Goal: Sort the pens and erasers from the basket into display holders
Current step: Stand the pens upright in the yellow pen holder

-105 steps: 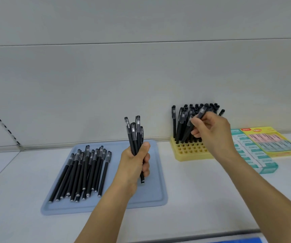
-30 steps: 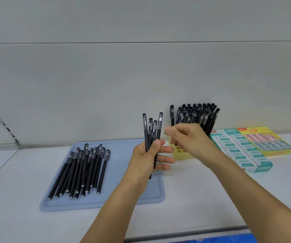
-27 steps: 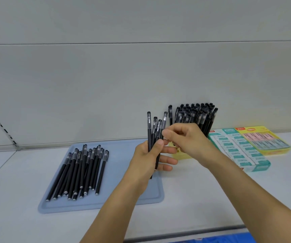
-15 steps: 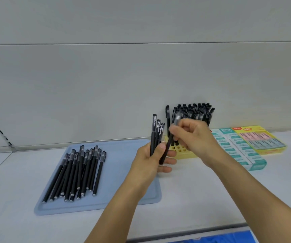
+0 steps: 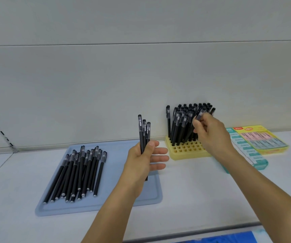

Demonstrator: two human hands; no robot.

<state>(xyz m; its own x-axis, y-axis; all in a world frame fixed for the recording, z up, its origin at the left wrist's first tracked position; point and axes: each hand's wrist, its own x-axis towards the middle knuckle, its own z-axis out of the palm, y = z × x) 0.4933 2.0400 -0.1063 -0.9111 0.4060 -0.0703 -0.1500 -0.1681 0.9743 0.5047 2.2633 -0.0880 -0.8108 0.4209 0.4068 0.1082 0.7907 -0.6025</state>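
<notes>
My left hand (image 5: 143, 161) grips three black pens (image 5: 143, 130) upright over the right part of the blue tray (image 5: 122, 197), its fingers partly spread. Over the yellow pen holder (image 5: 185, 150), my right hand (image 5: 209, 131) pinches a single black pen (image 5: 199, 115), tilted, among the many pens standing (image 5: 179, 125) in the holder's back rows. The holder's front rows of holes show bare. A pile of loose black pens (image 5: 79, 172) lies on the tray's left half.
A teal box of erasers (image 5: 248, 151) and a yellow box of erasers (image 5: 262, 139) sit to the right of the holder. The white shelf meets a grey back wall. A blue surface (image 5: 228, 238) shows below the shelf's front edge.
My right hand took one pen from the bundle in my left hand and carried it right to the yellow holder. The left hand's bundle dropped to three pens.
</notes>
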